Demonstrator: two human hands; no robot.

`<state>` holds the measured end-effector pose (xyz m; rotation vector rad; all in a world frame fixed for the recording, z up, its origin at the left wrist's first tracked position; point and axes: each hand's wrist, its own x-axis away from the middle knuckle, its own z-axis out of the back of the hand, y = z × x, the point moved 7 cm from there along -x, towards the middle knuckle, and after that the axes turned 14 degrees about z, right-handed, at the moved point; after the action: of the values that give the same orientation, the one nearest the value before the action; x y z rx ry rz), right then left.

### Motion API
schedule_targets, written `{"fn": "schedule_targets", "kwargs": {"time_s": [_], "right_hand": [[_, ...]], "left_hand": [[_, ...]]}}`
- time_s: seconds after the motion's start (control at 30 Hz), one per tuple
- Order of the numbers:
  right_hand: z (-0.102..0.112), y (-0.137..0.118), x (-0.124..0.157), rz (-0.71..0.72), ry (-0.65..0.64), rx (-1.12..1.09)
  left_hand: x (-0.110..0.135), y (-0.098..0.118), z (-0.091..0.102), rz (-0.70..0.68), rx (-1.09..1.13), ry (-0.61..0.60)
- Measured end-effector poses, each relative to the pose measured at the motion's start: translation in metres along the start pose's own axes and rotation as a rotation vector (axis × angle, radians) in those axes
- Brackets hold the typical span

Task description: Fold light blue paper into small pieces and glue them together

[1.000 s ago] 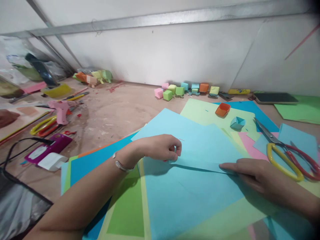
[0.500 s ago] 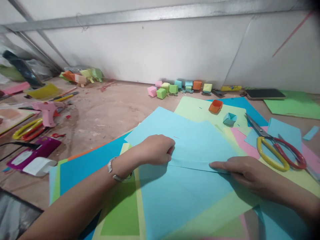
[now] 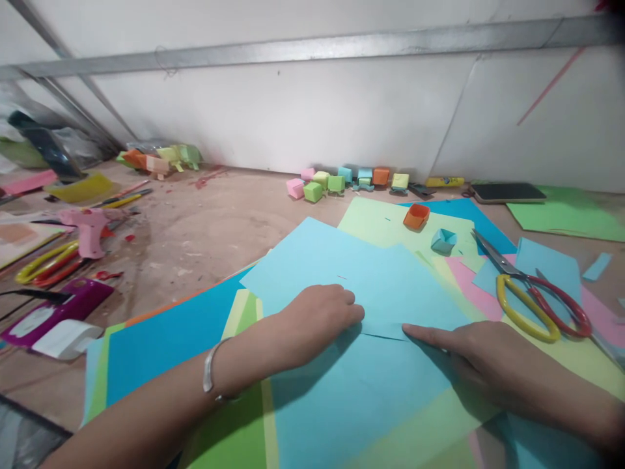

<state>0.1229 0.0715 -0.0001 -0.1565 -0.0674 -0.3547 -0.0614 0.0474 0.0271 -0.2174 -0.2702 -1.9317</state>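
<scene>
A light blue paper sheet point(image 3: 336, 260) lies folded over itself on a pile of coloured sheets, its fold line running between my hands. My left hand point(image 3: 319, 319), with a bracelet on the wrist, rests on the fold as a loose fist, knuckles pressing the paper down. To the right, my right hand point(image 3: 483, 355) lies flat with the index finger stretched along the folded edge. Neither hand lifts anything.
Yellow-and-red scissors point(image 3: 534, 299) lie right of my right hand. A small orange paper box point(image 3: 416, 215) and a blue one point(image 3: 443, 241) sit beyond the sheet. Folded paper cubes point(image 3: 342, 181) line the wall. A pink glue gun point(image 3: 88, 228), a purple tool point(image 3: 58, 312) and more scissors point(image 3: 43, 262) lie left.
My left hand let go of its pinch on the sheet's edge and now presses down on the fold as a fist. The right hand slid slightly left along the fold.
</scene>
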Motion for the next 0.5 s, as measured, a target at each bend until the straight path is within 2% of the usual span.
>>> {"fn": "schedule_targets", "kwargs": {"time_s": [0.07,0.2,0.33,0.5], "right_hand": [[0.0,-0.001,0.001,0.003,-0.011,0.015],[-0.002,0.001,0.002,-0.015,-0.028,0.022],[-0.003,0.001,0.002,-0.015,-0.017,0.029],[-0.005,-0.004,0.002,0.012,-0.03,0.117]], "left_hand": [[0.004,0.007,-0.002,-0.035,-0.039,0.002],[0.008,0.01,-0.007,-0.012,-0.096,-0.025],[0.013,0.017,-0.016,-0.005,-0.161,0.025],[0.014,0.043,-0.038,-0.007,-0.25,0.118]]}}
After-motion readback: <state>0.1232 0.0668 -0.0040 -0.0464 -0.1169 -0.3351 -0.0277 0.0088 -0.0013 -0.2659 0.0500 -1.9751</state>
